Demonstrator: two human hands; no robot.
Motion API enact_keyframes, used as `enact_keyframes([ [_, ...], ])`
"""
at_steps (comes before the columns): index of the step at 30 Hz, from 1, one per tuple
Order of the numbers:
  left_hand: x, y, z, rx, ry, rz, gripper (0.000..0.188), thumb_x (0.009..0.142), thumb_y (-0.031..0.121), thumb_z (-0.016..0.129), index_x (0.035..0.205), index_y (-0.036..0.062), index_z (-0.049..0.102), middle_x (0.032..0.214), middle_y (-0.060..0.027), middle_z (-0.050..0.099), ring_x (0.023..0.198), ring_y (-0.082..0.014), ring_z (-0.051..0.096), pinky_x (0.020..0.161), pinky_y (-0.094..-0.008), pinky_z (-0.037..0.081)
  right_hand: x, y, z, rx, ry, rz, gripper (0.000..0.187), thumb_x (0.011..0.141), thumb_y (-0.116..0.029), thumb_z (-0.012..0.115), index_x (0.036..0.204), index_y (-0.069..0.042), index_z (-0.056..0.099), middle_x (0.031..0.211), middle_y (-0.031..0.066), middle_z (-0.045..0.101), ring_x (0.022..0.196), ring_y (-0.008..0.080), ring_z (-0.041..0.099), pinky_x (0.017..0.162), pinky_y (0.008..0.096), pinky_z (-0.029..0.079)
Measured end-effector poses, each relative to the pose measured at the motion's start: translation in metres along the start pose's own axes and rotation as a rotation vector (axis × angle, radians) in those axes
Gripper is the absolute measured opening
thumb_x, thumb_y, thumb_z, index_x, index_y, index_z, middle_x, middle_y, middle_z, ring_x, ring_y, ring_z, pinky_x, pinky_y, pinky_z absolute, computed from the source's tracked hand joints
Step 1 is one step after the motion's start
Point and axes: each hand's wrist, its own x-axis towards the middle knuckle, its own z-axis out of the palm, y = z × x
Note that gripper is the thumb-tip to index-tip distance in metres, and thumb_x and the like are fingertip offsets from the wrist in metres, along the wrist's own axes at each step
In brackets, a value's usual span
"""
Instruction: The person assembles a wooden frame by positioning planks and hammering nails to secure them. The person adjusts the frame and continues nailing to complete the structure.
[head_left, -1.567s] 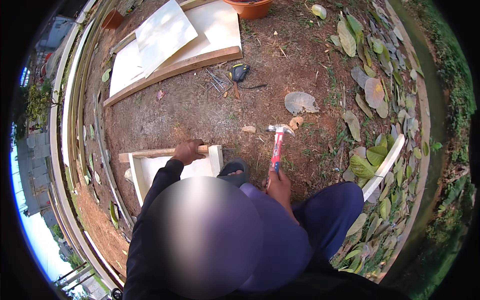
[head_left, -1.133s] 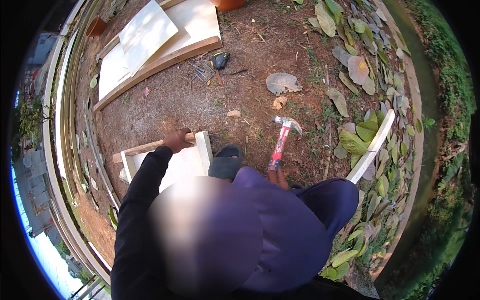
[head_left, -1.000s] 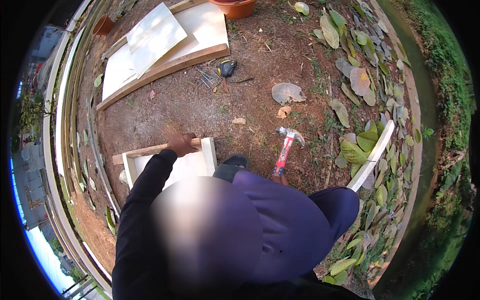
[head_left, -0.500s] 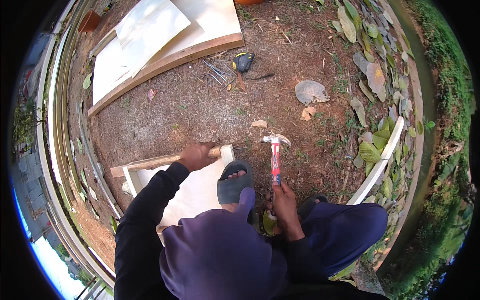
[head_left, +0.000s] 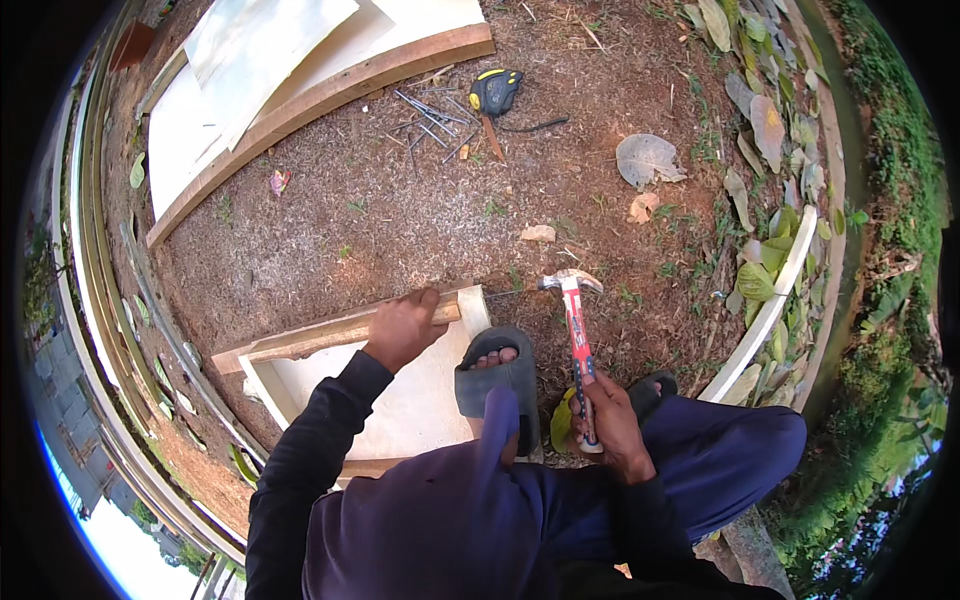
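My left hand [head_left: 404,328] is closed around a wooden strip [head_left: 300,345] along the far side of a shallow wooden frame with a pale panel [head_left: 375,410]. At the frame's right end is an upright pale wooden piece [head_left: 474,312]. A long nail [head_left: 508,293] juts rightward out of that piece. My right hand [head_left: 610,425] grips a claw hammer [head_left: 578,335] by its red and blue handle. The hammer's head is at the nail's outer end; whether they touch I cannot tell. My sandalled foot [head_left: 495,372] rests against the frame's right end.
Several loose nails [head_left: 430,120] and a black-and-yellow tape measure [head_left: 495,92] lie on the soil ahead. A larger wooden frame with white panels [head_left: 320,95] lies at the far left. A pale plank [head_left: 765,310] and fallen leaves [head_left: 645,160] are to the right.
The view has shifted, so most things sit somewhat differently in the picture. My left hand remains on the strip, and the hammer head stays close to the nail.
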Motion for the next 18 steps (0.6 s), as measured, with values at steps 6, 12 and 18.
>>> enact_keyframes([
  [6,-0.001,0.001,0.004,0.025,0.013,-0.031,0.053,0.081,0.033,0.079,0.121,0.0039,0.061,0.113,-0.0158,0.071,0.101,-0.0336,0.071,0.083,-0.0448,0.058,-0.008,-0.001,-0.001,-0.027,-0.023,0.031,0.018,0.109,-0.026,0.051,0.113,-0.01,0.056,0.074,0.0012,0.056,0.051,0.0105,0.051,0.045,0.0285,0.045],
  [12,-0.003,-0.002,0.006,0.053,0.053,-0.023,0.06,0.079,0.035,0.083,0.126,0.005,0.061,0.114,-0.0158,0.073,0.093,-0.0361,0.074,0.08,-0.0462,0.06,0.016,-0.002,-0.019,0.152,0.033,-0.06,0.019,0.109,-0.03,0.051,0.109,-0.011,0.053,0.073,0.0017,0.055,0.047,0.0103,0.048,0.04,0.0281,0.043],
  [18,-0.002,-0.003,0.009,0.04,0.053,-0.011,0.061,0.077,0.033,0.084,0.125,0.0034,0.061,0.111,-0.0164,0.074,0.094,-0.0353,0.074,0.081,-0.0453,0.06,0.008,-0.004,-0.008,0.009,-0.027,0.056,0.02,0.11,-0.031,0.05,0.106,-0.011,0.053,0.072,0.0008,0.053,0.048,0.0101,0.048,0.041,0.0284,0.042],
])
